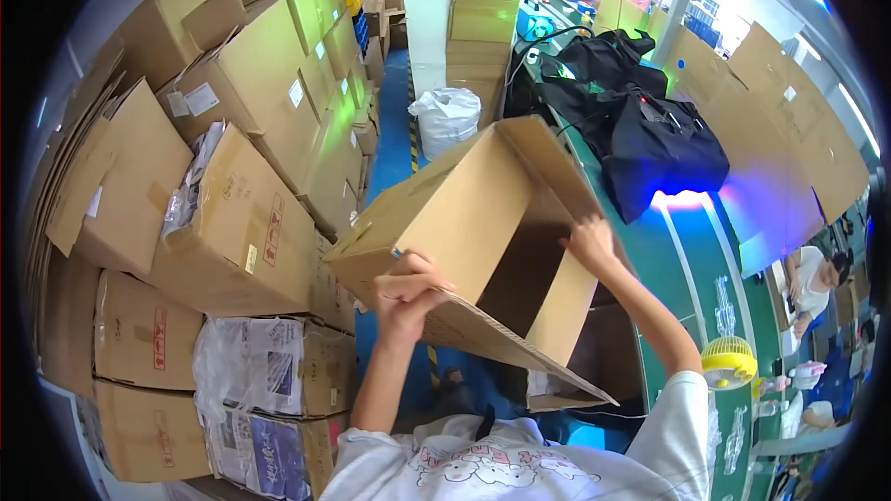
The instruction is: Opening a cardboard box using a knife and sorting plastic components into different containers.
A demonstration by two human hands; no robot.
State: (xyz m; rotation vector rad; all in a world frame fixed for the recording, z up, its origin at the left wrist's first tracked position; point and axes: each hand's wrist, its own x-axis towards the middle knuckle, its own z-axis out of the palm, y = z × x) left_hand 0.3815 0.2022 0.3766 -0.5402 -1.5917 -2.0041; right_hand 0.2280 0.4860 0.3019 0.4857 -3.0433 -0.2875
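Observation:
A large brown cardboard box [478, 227] is held tilted in front of my body, its open side facing me and its inside partly dark. My left hand [406, 297] is closed around the near left edge, where a flap [492, 334] slants down toward my shirt. Over on the right, my right hand [591, 246] has its fingers closed on the box's right-hand side. The part of the box bottom that lies in shadow cannot be made out. Below the box, close to my right side, stands another open carton [603, 357], partly hidden by the flap.
Stacked cartons [237, 213] line the left side. A white sack [445, 121] stands by a pillar [427, 32]. To the right runs a green workbench [654, 269] with black cloth covers [664, 144] and a yellow fan [727, 362]. Other people sit farther off.

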